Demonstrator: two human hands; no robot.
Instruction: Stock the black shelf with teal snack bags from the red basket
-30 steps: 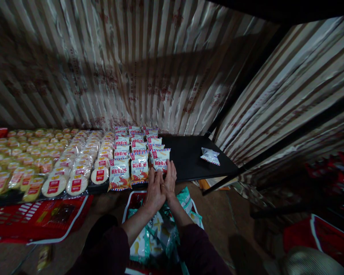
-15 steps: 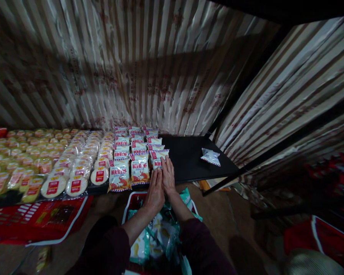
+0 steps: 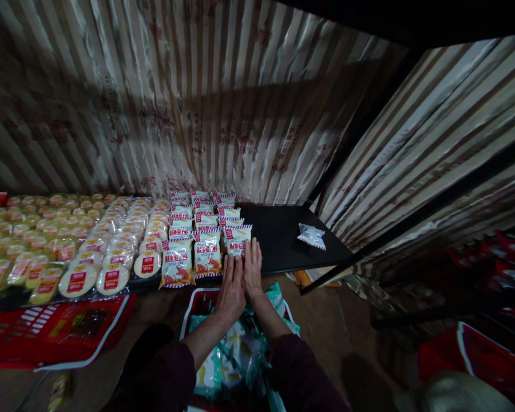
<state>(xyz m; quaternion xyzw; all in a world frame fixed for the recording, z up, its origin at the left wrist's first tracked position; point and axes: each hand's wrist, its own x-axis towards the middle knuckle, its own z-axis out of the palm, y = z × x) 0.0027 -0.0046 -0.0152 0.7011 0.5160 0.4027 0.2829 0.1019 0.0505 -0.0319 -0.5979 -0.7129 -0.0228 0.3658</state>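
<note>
My left hand (image 3: 232, 286) and my right hand (image 3: 252, 269) lie side by side, fingers stretched flat, on the near end of a white and red snack packet (image 3: 238, 238) at the front of the rightmost packet row. The packet rests on a low black shelf (image 3: 283, 240). Neither hand grips anything. More packets of the same kind (image 3: 208, 255) stand in rows to the left. Below my wrists a red basket (image 3: 199, 303) holds teal and white snack bags (image 3: 240, 355).
Round rice-cracker packs (image 3: 111, 278) cover the left of the shelf. A lone silver packet (image 3: 311, 235) lies on the bare black part at the right. Striped foil sheeting (image 3: 223, 109) hangs behind. A red tray (image 3: 47, 332) sits on the floor at left.
Both hands have slid forward a little onto the front packet and flattened against it. The view has shifted slightly.
</note>
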